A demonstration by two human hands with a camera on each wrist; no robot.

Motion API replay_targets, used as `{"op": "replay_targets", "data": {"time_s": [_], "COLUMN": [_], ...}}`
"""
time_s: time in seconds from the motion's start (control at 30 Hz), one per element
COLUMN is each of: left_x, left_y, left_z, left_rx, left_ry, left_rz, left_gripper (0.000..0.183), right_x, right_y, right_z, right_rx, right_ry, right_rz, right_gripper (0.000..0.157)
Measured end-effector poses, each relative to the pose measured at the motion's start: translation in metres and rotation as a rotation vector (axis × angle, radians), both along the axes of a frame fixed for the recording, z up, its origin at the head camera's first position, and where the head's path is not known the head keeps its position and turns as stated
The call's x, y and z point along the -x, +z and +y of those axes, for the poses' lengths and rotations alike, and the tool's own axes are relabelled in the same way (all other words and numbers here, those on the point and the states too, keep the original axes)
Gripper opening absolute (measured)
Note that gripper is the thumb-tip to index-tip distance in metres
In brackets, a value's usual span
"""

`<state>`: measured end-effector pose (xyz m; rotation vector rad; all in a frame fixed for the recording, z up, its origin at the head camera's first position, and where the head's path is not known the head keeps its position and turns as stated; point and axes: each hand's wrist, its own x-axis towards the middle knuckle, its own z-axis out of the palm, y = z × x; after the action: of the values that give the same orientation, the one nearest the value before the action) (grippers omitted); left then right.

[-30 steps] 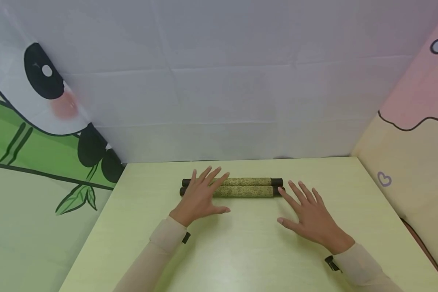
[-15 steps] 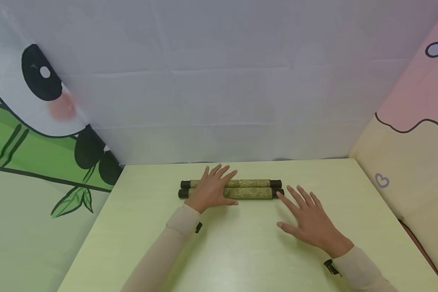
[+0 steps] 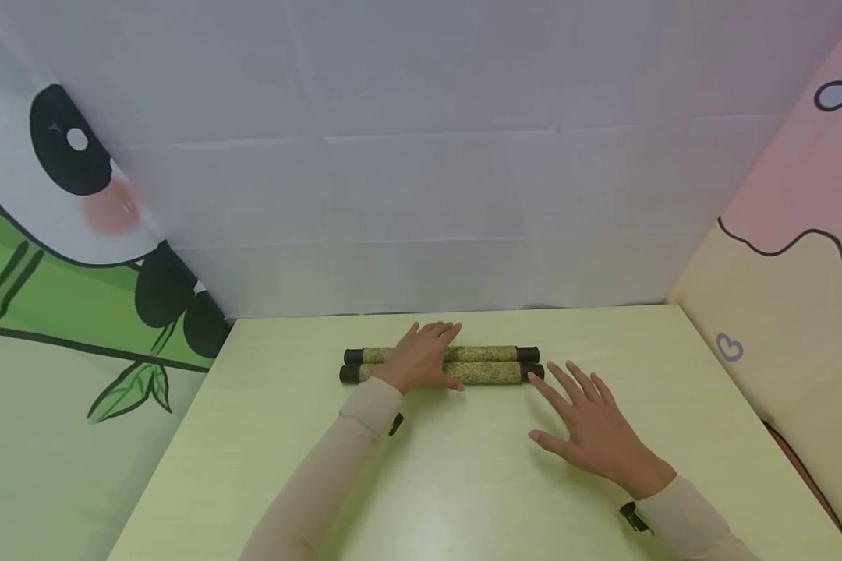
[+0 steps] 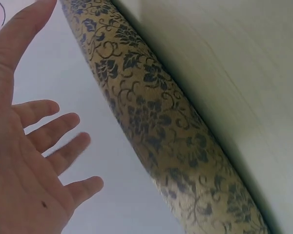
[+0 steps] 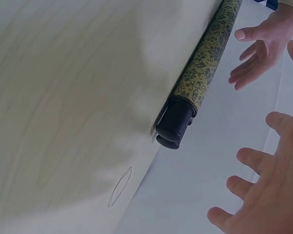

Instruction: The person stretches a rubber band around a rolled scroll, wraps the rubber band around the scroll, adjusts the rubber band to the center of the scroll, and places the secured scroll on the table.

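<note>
Two rolled scrolls lie side by side across the table, a near scroll [image 3: 487,373] and a far scroll [image 3: 480,354]. Both are covered in gold cloth with a dark floral pattern and have black end knobs. My left hand [image 3: 421,362] is over their left half, hiding part of both; its fingers are extended, and the left wrist view has the palm [image 4: 24,170] apart from the patterned roll [image 4: 151,112]. Close to the right end knobs [image 5: 175,122], my right hand [image 3: 596,432] hovers with spread fingers, its index fingertip overlapping the near knob in the head view.
The pale wooden table [image 3: 463,483] meets a white cloth wall [image 3: 428,195] behind the scrolls. A printed panel with green and black shapes [image 3: 56,296] stands on the left, a pink and cream one [image 3: 793,187] on the right.
My left hand has moved right along the scrolls, from their left end toward the middle. The right hand stays nearly in place. The scrolls lie as before.
</note>
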<state>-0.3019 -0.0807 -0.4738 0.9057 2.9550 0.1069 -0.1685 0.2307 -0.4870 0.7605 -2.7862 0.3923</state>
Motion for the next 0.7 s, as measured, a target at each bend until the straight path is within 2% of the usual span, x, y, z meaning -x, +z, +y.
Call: {"op": "replay_targets", "data": {"time_s": [0.2, 0.4, 0.7], "left_x": [0.007, 0.010, 0.011], "left_y": [-0.010, -0.017, -0.024], "left_z": [0.011, 0.013, 0.015], "left_rx": [0.034, 0.036, 0.059], "left_ry": [-0.024, -0.023, 0.005], "left_rz": [-0.055, -0.092, -0.149], "left_gripper": [0.120, 0.121, 0.113], "right_x": [-0.001, -0.002, -0.001], "right_y": [-0.001, -0.002, -0.004], "right_z": [0.003, 0.005, 0.007], "right_rx": [0.002, 0.000, -0.006], "right_ry": [-0.005, -0.011, -0.017], "right_rz": [0.010, 0.015, 0.017], "right_gripper": [0.080, 0.080, 0.080]}}
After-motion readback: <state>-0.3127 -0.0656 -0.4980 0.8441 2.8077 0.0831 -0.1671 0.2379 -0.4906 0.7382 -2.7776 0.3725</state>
